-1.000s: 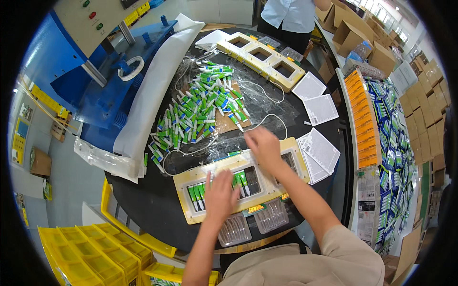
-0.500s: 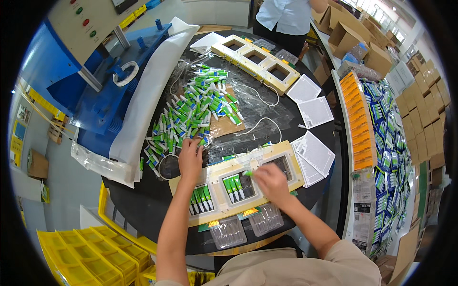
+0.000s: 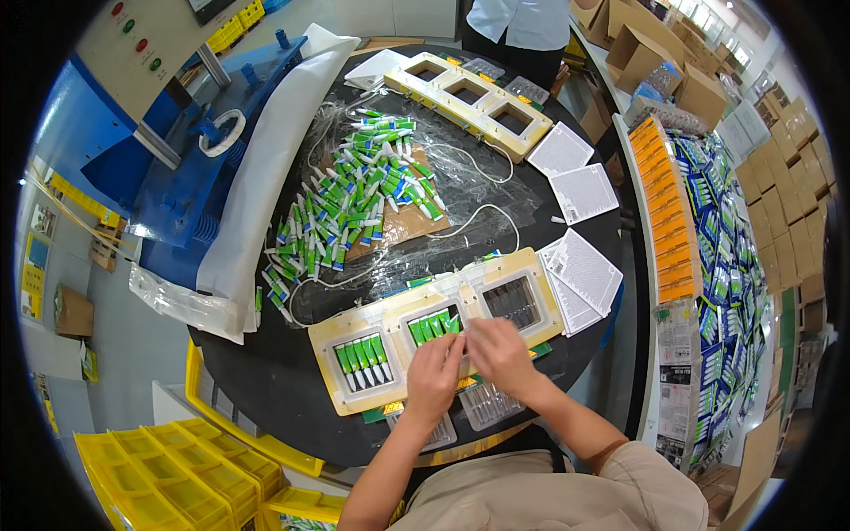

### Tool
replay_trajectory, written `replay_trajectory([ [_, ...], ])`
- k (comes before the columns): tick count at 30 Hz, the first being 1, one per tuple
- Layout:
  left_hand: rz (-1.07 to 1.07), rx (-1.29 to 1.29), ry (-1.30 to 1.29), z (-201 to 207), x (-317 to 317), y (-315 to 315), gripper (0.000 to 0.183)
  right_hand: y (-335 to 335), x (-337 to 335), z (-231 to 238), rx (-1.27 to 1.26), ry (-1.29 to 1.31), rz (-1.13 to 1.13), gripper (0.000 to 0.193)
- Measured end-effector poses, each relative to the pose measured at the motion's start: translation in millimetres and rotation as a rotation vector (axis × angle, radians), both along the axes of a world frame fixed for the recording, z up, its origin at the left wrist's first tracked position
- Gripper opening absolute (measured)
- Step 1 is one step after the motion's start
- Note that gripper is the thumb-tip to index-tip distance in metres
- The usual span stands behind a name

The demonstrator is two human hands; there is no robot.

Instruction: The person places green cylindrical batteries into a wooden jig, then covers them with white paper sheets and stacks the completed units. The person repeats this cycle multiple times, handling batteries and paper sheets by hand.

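Note:
A long cream-yellow tray frame (image 3: 319, 341) with three windows lies in front of me. Its left window holds several green-and-white squeeze tubes (image 3: 363, 361) side by side, with pointed white ends toward me. More green tubes (image 3: 431, 326) show in the middle window, partly covered by my hands. My left hand (image 3: 434, 379) is over that window's near edge, its fingers pressed together; whatever they pinch is hidden. Close beside it is my right hand (image 3: 503, 356), fingers curled and slightly blurred, contents not visible. Clear plastic blister trays (image 3: 509, 305) show in the right window.
A heap of loose tubes (image 3: 341, 199) lies beyond the frame on cardboard and plastic film. A second three-window frame (image 3: 465, 99) is at the far side, near a person (image 3: 521, 25). White printed cards (image 3: 584, 270) lie right; a blue machine (image 3: 177, 177) stands left; yellow crates (image 3: 168, 469) are lower left.
My left hand has come from the tube heap toward me to the middle window. My right hand, which held a green tube, has moved slightly nearer me, and the two hands are now close together.

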State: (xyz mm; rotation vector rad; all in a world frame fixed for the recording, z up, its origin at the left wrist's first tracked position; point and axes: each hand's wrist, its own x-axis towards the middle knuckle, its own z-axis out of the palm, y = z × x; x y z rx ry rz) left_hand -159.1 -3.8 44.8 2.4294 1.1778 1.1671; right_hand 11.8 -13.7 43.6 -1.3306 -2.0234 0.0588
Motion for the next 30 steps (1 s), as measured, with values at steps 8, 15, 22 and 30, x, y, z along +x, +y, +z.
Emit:
replay_trajectory([
  [8, 0.065, -0.041, 0.158, -25, 24, 1, 0.04, 14, 47, 11, -0.046, 0.039, -0.203, 0.02],
  [15, 0.042, -0.104, 0.311, -21, 16, 1, 0.055, 82, 30, 9, 0.059, 0.096, -0.156, 0.017],
  [22, 0.196, -0.203, 0.032, -3, -26, 98, 0.036, 265, 0, -15, -0.244, -0.02, -0.31, 0.017],
  [30, 0.279, -0.101, 0.512, -23, -60, 258, 0.01, 251, 8, -26, -0.541, -0.177, -0.281, 0.02],
])
